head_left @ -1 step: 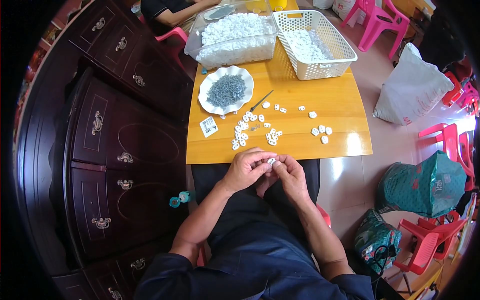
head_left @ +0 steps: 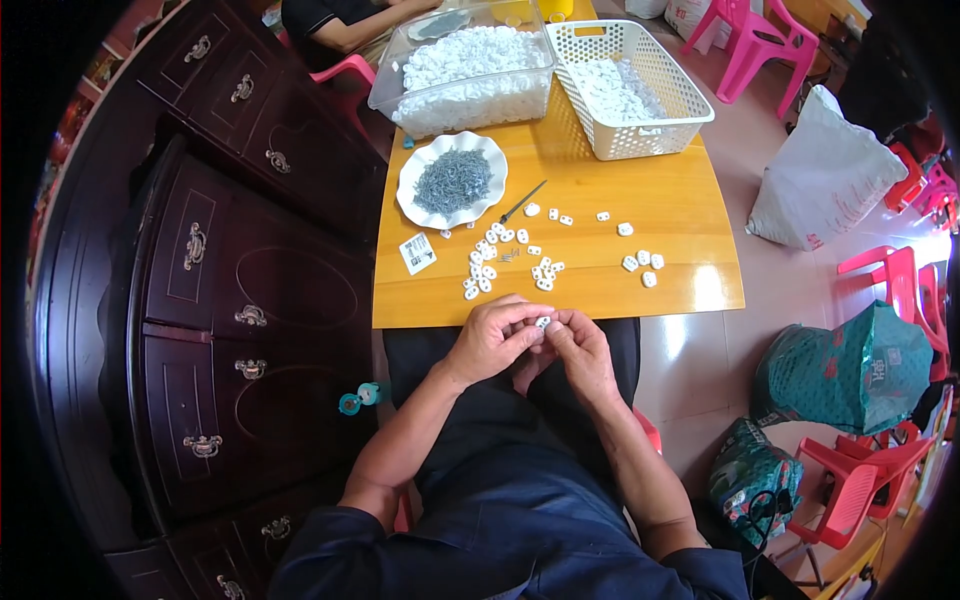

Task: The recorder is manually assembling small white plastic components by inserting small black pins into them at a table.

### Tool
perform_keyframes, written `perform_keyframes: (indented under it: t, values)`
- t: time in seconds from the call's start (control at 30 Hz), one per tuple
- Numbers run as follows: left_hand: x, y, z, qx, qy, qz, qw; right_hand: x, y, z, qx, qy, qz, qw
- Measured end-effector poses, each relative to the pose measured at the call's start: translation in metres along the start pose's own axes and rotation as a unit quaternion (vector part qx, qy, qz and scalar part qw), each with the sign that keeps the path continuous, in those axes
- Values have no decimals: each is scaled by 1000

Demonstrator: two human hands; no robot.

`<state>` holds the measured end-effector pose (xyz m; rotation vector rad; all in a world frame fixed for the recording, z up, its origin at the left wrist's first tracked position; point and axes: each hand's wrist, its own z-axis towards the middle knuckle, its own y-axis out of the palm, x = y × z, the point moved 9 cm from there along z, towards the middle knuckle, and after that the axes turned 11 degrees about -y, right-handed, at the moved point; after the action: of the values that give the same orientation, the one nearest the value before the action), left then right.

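both hands meet just off the near edge of the table, over the lap: the left hand [head_left: 492, 338] and right hand [head_left: 578, 345] are pressed together, fingertips of each pinched on one small white plastic piece [head_left: 542, 322] held between them; set beside the other picture, taken at the same instant, nothing has shifted, the hands sit in the same spot with the same grip, so the work on this one piece looks to be mid-way and not finished; going down in size, the orange wooden table [head_left: 680, 215] carries at its far end a clear plastic tub [head_left: 470, 70] heaped with white pieces and, touching it on the right, a white perforated basket [head_left: 630, 90] part filled with more; nearer, a scalloped white plate [head_left: 452, 180] holds a mound of small grey metal parts, with a thin dark tool [head_left: 523, 202] just beside it; loose white pieces [head_left: 505, 255] lie scattered between plate and hands; as for packages and labels, a big white sack [head_left: 820, 180] with faint red print stands on the floor right of the table, a green patterned bag [head_left: 850, 365] sits lower right, and a small white rectangular label card [head_left: 417, 253] with dark print lies near the table's left edge
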<state>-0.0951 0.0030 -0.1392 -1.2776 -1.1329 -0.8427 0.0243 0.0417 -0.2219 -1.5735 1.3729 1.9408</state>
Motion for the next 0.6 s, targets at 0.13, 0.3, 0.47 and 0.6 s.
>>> perform_keyframes:
  t: [0.13, 0.3, 0.47, 0.6]
  values:
    - [4, 3, -1, -2, 20, 33, 999, 0, 0, 1, -4, 13, -5, 1000]
    - [37, 11, -5, 110, 67, 252, 959, -4, -1, 1, 53, 30, 58, 996]
    - [33, 20, -5, 158, 128, 313, 928, -3, -3, -2, 46, 44, 82, 995]
    - [33, 23, -4, 147, 123, 313, 930, 0, -8, -4, 67, 58, 109, 990]
